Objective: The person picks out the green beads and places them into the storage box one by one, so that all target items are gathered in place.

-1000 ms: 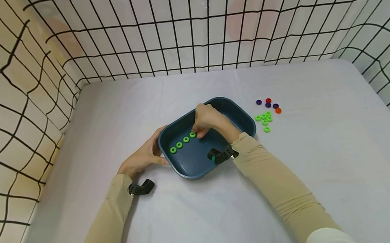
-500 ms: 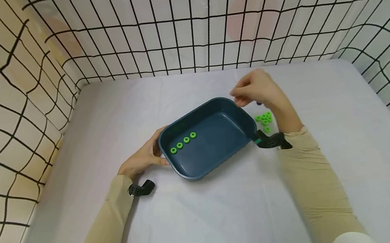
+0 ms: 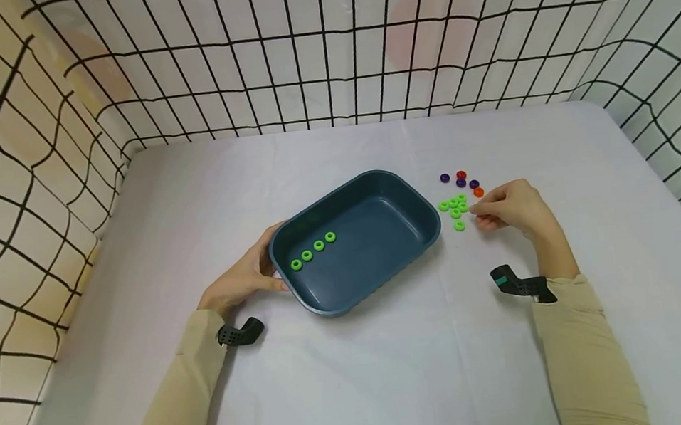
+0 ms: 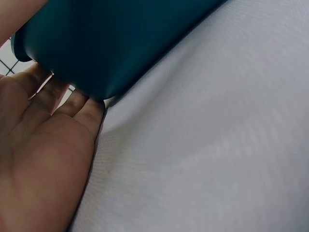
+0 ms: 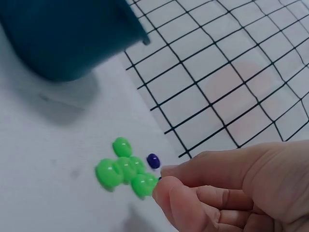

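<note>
The left end of a dark blue tray [image 3: 376,236] lies between the thumb and fingers of my left hand [image 3: 239,279]; in the left wrist view the fingers [image 4: 63,99] reach behind its wall. Inside the tray, several green rings [image 3: 319,245] form a slanting row. My right hand [image 3: 511,208] is beside a cluster of loose green rings [image 3: 455,213] right of the tray. Its thumb and index fingertips come close together at the cluster's right edge. In the right wrist view the green rings [image 5: 126,169] lie just beyond those fingertips, and nothing shows held.
Just behind the green cluster lie purple beads [image 3: 461,183], a red bead [image 3: 461,174] and an orange bead [image 3: 478,192]. A white cloth [image 3: 363,382] covers the table. Black wire grid [image 3: 320,57] stands along the back and both sides.
My right hand has left the row in the tray, swung up past its far right corner, then come down to the right of the loose green rings. My left hand stays on the tray.
</note>
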Demonstrator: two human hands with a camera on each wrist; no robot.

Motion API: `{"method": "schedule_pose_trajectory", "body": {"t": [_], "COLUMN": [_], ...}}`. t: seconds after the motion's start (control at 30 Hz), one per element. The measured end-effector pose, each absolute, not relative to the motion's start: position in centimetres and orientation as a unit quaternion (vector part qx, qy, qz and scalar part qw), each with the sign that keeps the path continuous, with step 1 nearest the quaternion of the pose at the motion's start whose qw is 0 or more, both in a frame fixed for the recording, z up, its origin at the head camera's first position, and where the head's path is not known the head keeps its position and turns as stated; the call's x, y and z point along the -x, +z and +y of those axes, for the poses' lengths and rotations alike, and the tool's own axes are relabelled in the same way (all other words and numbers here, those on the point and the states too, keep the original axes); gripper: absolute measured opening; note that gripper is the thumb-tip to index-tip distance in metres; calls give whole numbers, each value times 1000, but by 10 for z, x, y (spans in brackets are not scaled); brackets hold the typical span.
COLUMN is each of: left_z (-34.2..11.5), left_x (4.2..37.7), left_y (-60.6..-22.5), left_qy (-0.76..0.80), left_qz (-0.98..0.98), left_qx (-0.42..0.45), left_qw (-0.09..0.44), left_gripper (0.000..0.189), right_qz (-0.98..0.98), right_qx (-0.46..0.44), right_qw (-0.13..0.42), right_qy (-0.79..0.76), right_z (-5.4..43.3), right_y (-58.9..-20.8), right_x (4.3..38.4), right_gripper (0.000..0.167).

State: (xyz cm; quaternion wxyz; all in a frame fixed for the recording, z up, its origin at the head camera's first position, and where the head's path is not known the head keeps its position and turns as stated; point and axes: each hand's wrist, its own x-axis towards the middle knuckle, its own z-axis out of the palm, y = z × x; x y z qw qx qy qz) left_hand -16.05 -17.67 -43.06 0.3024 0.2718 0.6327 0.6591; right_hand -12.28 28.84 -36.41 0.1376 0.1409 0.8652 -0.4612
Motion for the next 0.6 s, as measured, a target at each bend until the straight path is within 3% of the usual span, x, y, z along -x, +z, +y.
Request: {"method": "schedule_pose_trajectory", "body": {"t": [0.3,0.6], "left_z": [-179,-178], "left_x": [163,159], "left_y": [-429,-430], "left_qy": [669,663], "left_qz": [624,632], "left_qx": [-278,-270], "left_qw": [291,296], "left_gripper": [114,116], "right_qz": [883,901], "right_qx": [-115,-59], "right_qw": [147,192], "right_qy": [-431,-384], "right_z": [281,285], "right_y": [-370,-381], "right_x": [131,130], "right_gripper": [39,48]}}
